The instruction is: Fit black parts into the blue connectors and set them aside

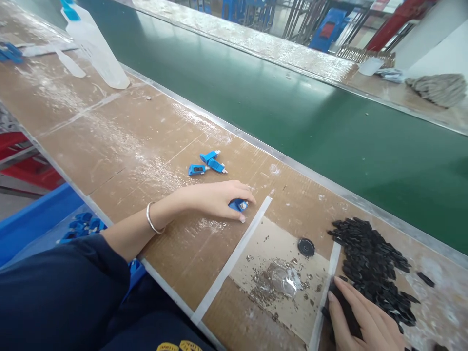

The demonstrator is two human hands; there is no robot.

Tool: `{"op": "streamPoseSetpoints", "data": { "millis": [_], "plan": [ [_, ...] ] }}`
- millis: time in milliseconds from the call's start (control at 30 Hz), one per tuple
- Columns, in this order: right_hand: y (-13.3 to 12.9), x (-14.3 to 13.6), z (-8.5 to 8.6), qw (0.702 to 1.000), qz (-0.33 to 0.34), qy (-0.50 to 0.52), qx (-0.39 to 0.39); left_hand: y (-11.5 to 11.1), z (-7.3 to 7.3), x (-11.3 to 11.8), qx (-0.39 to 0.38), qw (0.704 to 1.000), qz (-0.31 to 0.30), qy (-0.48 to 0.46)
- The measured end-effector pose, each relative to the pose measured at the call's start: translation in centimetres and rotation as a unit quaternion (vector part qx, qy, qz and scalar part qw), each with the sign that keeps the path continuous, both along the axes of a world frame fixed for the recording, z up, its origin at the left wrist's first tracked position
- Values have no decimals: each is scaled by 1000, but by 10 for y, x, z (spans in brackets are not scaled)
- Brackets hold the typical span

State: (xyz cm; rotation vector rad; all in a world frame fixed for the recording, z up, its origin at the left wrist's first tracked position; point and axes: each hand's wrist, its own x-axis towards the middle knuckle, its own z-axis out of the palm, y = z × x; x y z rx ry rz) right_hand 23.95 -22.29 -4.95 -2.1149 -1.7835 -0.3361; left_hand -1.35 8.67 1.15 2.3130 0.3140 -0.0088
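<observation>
**Left hand on a blue part, right hand at the black pieces**

Far left on the worktop [146,126] I see a bottle [97,48]; near left, a bin [40,214], cut off by the view and partly covered by the sleeve [73,278]. Further right, three loose parts [197,169] lie together just beyond the left hand [219,199]. Its fingers are clamped around a blue part [237,204], just left of the tape [234,261]. I'd hold it lightly and steadily; most of its body is hidden from me under the hand.

Next comes the sheet [256,243], carrying a black disc [306,247] and a clear patch [285,280], liquid or film, I can't say. I'd keep my wrists off that.

Near right, the right hand [369,317] is at the black pieces [373,258]. I'd separate one piece without dragging its neighbours. Something dark sits between thumb and fingers, but whether they grip it I can't tell; the bottom edge cuts off the hand.
</observation>
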Motion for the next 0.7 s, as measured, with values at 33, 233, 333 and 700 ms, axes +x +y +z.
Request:
{"op": "streamPoseSetpoints", "data": {
  "millis": [33,233,333,700],
  "plan": [
    [4,-6,3,1000,-13,-1,11,0,-2,0,12,1000,-9,9],
    [15,-16,9,1000,-17,10,12,-8,-8,7,52,998,5,19],
    [15,-15,10,1000,-9,16,12,-14,-8,10,55,998,4,8],
    [-9,6,5,998,-7,-9,-54,-20,-11,12,40,999,-15,-13]
  ]
}}
